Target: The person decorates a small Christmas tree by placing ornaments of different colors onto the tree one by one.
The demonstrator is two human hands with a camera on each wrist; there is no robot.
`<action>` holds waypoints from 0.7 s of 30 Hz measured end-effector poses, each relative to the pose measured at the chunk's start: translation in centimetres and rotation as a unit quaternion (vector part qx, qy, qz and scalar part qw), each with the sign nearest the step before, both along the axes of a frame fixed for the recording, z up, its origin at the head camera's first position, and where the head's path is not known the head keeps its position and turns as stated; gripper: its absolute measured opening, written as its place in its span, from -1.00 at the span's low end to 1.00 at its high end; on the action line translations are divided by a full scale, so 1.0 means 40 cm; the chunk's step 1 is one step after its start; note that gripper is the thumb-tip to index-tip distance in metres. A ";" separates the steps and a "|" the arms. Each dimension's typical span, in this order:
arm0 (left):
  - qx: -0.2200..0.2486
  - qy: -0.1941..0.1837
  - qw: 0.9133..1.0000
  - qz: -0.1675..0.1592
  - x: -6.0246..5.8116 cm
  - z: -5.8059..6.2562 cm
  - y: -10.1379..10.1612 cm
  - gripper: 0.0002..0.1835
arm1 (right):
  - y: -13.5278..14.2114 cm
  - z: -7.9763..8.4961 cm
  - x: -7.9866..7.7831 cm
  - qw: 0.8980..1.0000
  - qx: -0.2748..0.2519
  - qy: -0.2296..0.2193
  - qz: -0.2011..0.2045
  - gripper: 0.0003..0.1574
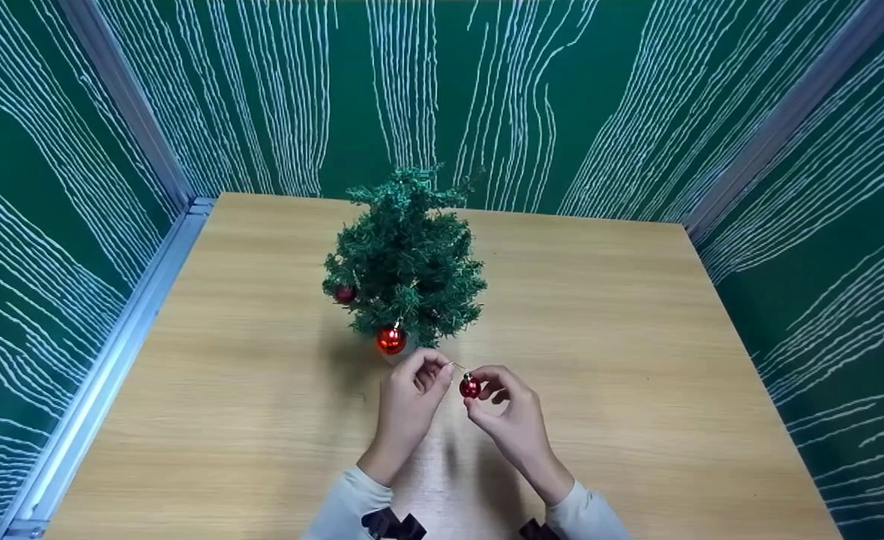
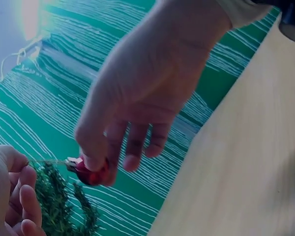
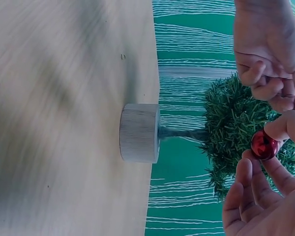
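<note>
My right hand holds a small shiny red Christmas bauble between thumb and fingers. A thin golden string runs from the bauble's cap to my left hand, which pinches its far end between thumb and forefinger. Both hands are raised over the table, just in front of a small green Christmas tree. On its near side hangs an orange-red bauble, and a darker red bauble hangs at its left. The right wrist view shows the held bauble against the fingertips, partly covered by the thumb.
The tree stands upright on a round, pale wooden base. A light wooden table lies beneath it. Green walls with white wavy lines enclose the back and sides, with grey metal posts at the corners.
</note>
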State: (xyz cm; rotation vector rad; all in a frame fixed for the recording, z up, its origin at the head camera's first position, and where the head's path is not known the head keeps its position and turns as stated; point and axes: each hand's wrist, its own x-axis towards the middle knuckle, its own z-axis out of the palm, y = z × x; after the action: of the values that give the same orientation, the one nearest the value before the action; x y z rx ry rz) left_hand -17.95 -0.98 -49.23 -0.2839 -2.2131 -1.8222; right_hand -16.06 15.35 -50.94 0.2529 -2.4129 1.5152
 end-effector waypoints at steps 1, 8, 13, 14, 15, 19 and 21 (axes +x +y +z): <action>0.001 0.002 1.000 -0.001 0.001 0.003 0.000 -0.97 | -0.001 -0.001 0.001 1.000 -0.001 -0.003 0.000 -0.56; -0.008 0.006 1.000 -0.003 0.003 0.016 -0.004 -0.95 | -0.017 0.013 0.009 1.000 -0.010 -0.021 0.002 -0.59; -0.019 0.018 1.000 -0.003 0.000 0.032 -0.008 -0.94 | -0.028 0.056 0.022 0.997 -0.055 -0.035 0.046 -0.64; -0.021 0.022 1.000 -0.004 -0.001 0.036 -0.008 -0.94 | -0.029 0.054 0.022 0.995 -0.068 -0.037 0.059 -0.65; -0.025 0.026 0.999 -0.004 -0.002 0.040 -0.009 -0.94 | -0.028 0.048 0.021 0.993 -0.081 -0.041 0.071 -0.65; -0.036 0.048 0.998 -0.007 -0.006 0.049 -0.009 -0.94 | -0.017 0.000 0.009 0.984 -0.123 -0.050 0.115 -0.66; -0.044 0.056 0.997 -0.009 -0.005 0.053 -0.009 -0.95 | -0.012 -0.015 0.003 0.981 -0.133 -0.052 0.131 -0.67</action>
State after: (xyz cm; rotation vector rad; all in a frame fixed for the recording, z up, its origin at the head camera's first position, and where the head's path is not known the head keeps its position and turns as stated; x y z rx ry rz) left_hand -18.16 -1.33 -47.12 -0.4147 -2.2233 -1.6780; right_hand -15.95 14.88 -51.55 0.4595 -2.2880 1.9918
